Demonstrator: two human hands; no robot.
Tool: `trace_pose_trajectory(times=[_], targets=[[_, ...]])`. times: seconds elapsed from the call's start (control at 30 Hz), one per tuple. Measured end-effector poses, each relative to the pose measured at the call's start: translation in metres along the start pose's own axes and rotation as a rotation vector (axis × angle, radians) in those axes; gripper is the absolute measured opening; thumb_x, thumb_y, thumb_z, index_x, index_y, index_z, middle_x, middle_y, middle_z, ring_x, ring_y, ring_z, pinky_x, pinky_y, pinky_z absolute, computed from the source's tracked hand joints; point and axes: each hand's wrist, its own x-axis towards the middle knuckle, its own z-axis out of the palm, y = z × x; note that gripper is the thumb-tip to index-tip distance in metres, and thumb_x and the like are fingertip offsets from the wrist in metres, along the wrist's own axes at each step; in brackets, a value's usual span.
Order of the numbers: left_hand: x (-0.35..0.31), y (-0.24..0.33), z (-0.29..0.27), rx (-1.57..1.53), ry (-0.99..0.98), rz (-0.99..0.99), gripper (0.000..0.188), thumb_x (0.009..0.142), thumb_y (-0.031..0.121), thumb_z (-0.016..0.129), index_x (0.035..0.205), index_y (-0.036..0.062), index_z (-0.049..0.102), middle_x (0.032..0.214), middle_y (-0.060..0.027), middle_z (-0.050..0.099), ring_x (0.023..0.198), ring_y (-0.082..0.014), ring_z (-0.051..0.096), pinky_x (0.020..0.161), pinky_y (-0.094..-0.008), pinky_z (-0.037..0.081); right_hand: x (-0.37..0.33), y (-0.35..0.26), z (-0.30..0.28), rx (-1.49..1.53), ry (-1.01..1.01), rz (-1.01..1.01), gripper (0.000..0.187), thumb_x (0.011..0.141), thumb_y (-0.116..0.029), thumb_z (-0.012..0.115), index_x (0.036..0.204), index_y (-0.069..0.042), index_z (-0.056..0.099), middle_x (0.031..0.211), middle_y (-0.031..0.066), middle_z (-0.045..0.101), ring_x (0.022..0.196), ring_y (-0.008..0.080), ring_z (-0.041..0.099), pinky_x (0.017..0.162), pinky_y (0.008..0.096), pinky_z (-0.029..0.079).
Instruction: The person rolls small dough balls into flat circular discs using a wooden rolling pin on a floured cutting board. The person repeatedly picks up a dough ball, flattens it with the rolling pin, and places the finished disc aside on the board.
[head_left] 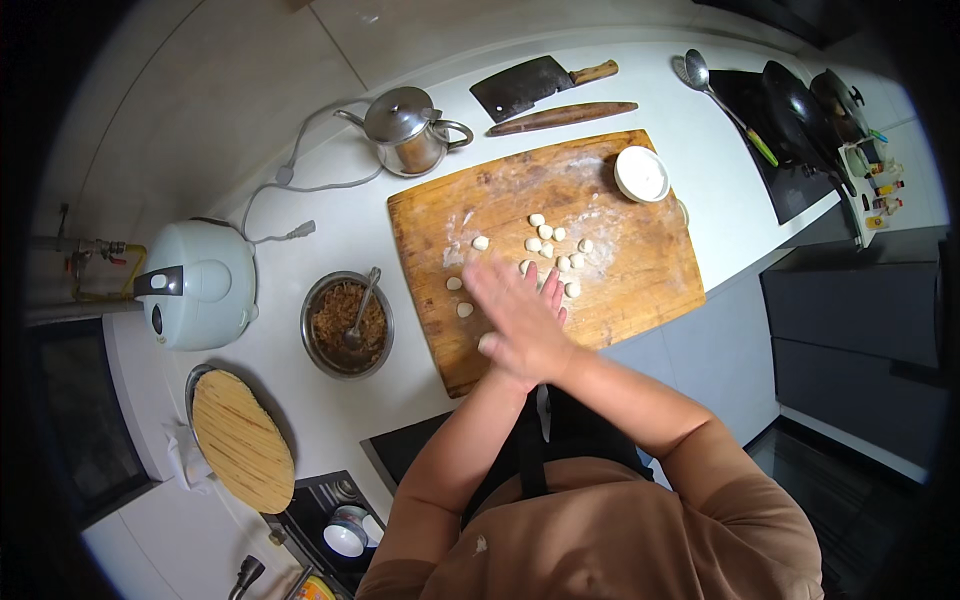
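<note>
Over the near part of a floured wooden board point(640, 295), my two hands lie across each other. My right hand point(518, 315) is on top, its fingers stretched toward the far left and slightly blurred. Beneath it my left hand point(552, 287) shows only some straight fingertips pointing away to the right. Whether anything lies between the palms is hidden. Several small round dough pieces point(546, 232) are scattered just beyond my hands, and a few more dough pieces point(465, 310) rest to their left. A white bowl of flour point(641, 174) stands on the board's far right corner.
Left of the board is a metal bowl of brown filling point(347, 325) with a spoon. A kettle point(408, 132), cleaver point(530, 88) and tapered rolling pin point(562, 118) lie beyond. A rice cooker point(205, 285) and round slatted lid point(243, 440) are farther left; a wok point(800, 110) is right.
</note>
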Motion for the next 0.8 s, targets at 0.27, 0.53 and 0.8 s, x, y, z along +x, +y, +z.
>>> trace_pose_trajectory(times=[0.27, 0.53, 0.8], targets=[[0.012, 0.012, -0.005, 0.132, -0.055, 0.008, 0.078, 0.097, 0.070, 0.024, 0.160, 0.0254, 0.014, 0.167, -0.0067, 0.009, 0.154, -0.0237, 0.004, 0.122, -0.0463, -0.001, -0.014, -0.026, 0.007, 0.108, -0.029, -0.122, 0.083, 0.096, -0.052, 0.046, 0.156, -0.001, 0.019, 0.163, 0.0201, 0.017, 0.151, 0.0417, 0.011, 0.122, 0.0510, 0.012], [0.016, 0.023, 0.013, 0.175, 0.009, 0.030, 0.073, 0.098, 0.068, 0.025, 0.159, 0.0280, 0.019, 0.166, -0.0062, 0.015, 0.154, -0.0231, 0.008, 0.123, -0.0425, 0.003, -0.006, -0.008, 0.002, 0.083, 0.033, 0.011, 0.086, 0.097, -0.061, 0.038, 0.156, -0.002, 0.019, 0.162, 0.0219, 0.018, 0.150, 0.0456, 0.011, 0.122, 0.0524, 0.010], [0.009, 0.016, 0.035, 0.131, 0.011, -0.007, 0.078, 0.096, 0.071, 0.025, 0.160, 0.0280, 0.014, 0.166, -0.0068, 0.012, 0.154, -0.0247, 0.005, 0.122, -0.0442, -0.001, 0.013, 0.011, -0.014, 0.024, 0.105, 0.027, 0.093, 0.096, -0.069, 0.029, 0.156, 0.001, 0.016, 0.163, 0.0235, 0.014, 0.150, 0.0457, 0.009, 0.121, 0.0532, 0.010]])
